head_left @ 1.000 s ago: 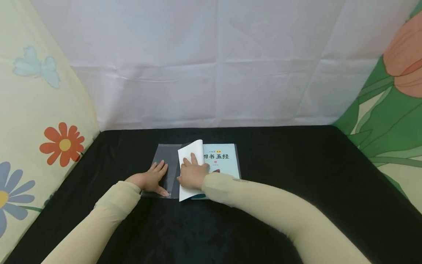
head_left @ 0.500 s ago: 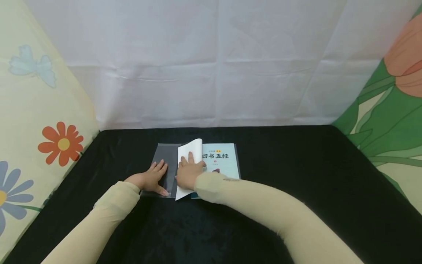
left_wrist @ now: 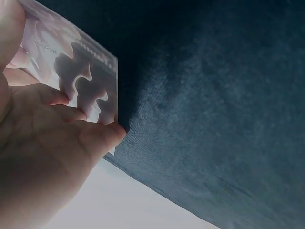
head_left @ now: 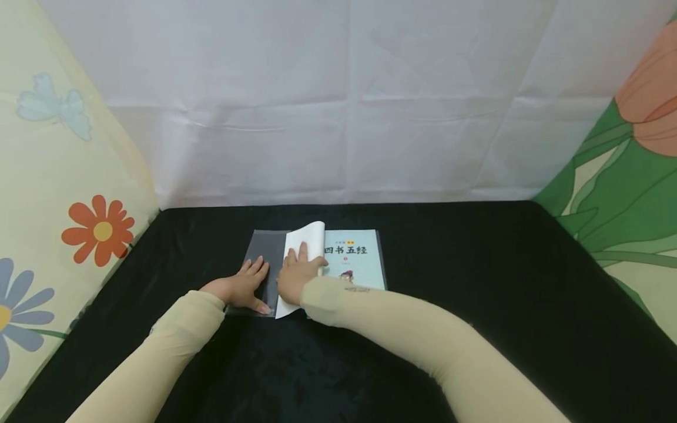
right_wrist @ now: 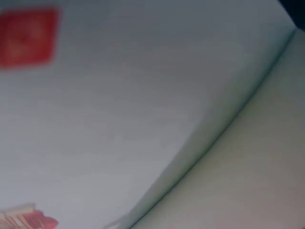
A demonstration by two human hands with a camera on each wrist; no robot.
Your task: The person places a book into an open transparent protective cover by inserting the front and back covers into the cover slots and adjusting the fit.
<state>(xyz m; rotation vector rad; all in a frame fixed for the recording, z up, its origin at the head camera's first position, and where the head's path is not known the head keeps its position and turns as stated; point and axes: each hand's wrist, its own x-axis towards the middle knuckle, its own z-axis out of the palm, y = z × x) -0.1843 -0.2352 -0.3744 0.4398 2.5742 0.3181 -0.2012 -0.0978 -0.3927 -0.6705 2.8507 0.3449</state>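
Note:
A light blue book (head_left: 357,261) with dark Chinese characters on its front lies flat on the black cloth. Along its left side a white sheet (head_left: 312,235) stands partly bent up and slants toward the left. My right hand (head_left: 296,279) rests on that sheet with its fingers extended; the sleeve hides the book's lower part. To the left, my left hand (head_left: 243,288) presses on a clear plastic book cover (head_left: 271,244), its fingers spread. In the left wrist view the fingers touch the shiny film (left_wrist: 95,62). The right wrist view holds only a close, blurred pale printed surface (right_wrist: 119,95).
Black cloth (head_left: 502,294) covers the table. A white fabric backdrop (head_left: 344,117) rises behind it. Flower-printed panels flank it, the left panel (head_left: 63,176) with a red flower and the right panel (head_left: 619,176) with a large tulip.
My right hand has slid a little to the left, and the lower corner of the white sheet has moved left with it. More of the book's printed figure shows. The left hand stays in place.

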